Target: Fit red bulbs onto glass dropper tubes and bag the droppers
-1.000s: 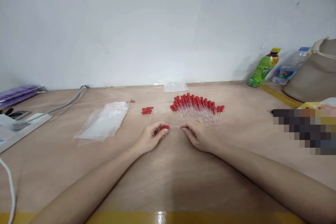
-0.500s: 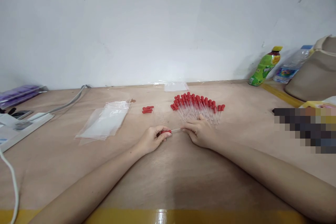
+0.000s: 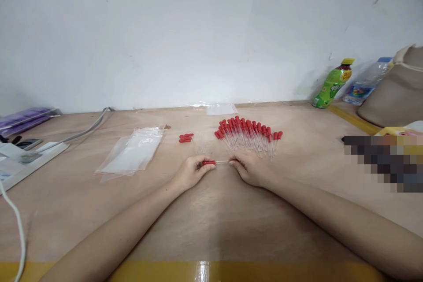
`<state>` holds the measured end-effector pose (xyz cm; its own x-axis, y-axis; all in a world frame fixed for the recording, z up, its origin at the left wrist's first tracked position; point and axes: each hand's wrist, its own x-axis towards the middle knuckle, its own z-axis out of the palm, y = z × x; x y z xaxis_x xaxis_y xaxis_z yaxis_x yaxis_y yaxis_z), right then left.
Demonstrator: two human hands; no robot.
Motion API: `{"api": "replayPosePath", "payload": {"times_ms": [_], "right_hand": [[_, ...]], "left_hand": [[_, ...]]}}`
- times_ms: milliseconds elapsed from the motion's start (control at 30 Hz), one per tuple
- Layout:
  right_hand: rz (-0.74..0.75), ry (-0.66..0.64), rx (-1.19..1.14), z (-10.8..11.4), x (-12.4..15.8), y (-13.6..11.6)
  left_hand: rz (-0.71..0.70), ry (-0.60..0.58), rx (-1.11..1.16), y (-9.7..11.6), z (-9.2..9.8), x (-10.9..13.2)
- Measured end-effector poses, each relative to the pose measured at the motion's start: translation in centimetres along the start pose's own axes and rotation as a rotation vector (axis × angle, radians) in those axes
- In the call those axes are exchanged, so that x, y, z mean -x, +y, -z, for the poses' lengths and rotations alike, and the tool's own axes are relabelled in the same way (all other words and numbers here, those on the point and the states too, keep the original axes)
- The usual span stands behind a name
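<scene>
Between my hands lies a dropper with a red rubber bulb (image 3: pixel 209 162) and a thin clear tube (image 3: pixel 222 162), held level just above the table. My left hand (image 3: pixel 194 170) is closed on the bulb from the left. The thumb and fingertips of my right hand (image 3: pixel 247 167) pinch the tube's other end, which they hide. Beyond my right hand lies a fanned-out pile of red-topped droppers (image 3: pixel 244 132). Several loose red bulbs (image 3: pixel 185 138) lie beyond my left hand, with several clear tubes (image 3: pixel 201 142) beside them.
Flat clear plastic bags (image 3: pixel 132 152) lie to the left, and another bag (image 3: pixel 220 109) lies by the wall. A cable (image 3: pixel 95 122) runs to a white power strip (image 3: pixel 36 163). At right stand a green bottle (image 3: pixel 332 86), a water bottle (image 3: pixel 365 86) and a beige bag (image 3: pixel 393 92).
My right hand's fingers have drawn in from the edge of the pile and closed around the tube end. My left hand keeps its hold on the red bulb, nearly unmoved.
</scene>
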<state>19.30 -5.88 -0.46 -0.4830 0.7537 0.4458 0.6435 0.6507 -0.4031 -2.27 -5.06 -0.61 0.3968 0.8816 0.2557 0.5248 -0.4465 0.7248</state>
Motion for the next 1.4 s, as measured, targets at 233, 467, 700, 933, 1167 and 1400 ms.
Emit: {"api": "replayPosePath", "payload": {"times_ms": [233, 467, 700, 933, 1167, 1400], "right_hand": [[0.047, 0.026, 0.022, -0.6, -0.1, -0.3], [0.069, -0.006, 0.086, -0.7, -0.3, -0.8], [0.034, -0.099, 0.115, -0.8, -0.6, -0.8], [0.056, -0.191, 0.227, 0.9, -1.1, -1.9], [-0.364, -0.100, 0.074, 4.5, -2.2, 1.1], [-0.801, 0.197, 0.254, 5.9, -3.9, 7.2]], "left_hand": [[-0.029, 0.001, 0.001, 0.0, -0.2, 0.2], [-0.039, -0.023, 0.017, -0.3, -0.3, 0.3], [-0.064, -0.017, -0.003, -0.4, -0.3, 0.3], [-0.239, 0.074, -0.119, 0.1, 0.3, 0.1], [-0.320, 0.363, -0.357, -1.9, 2.3, -0.9], [-0.136, 0.497, -0.487, -3.0, 3.5, -1.4]]}}
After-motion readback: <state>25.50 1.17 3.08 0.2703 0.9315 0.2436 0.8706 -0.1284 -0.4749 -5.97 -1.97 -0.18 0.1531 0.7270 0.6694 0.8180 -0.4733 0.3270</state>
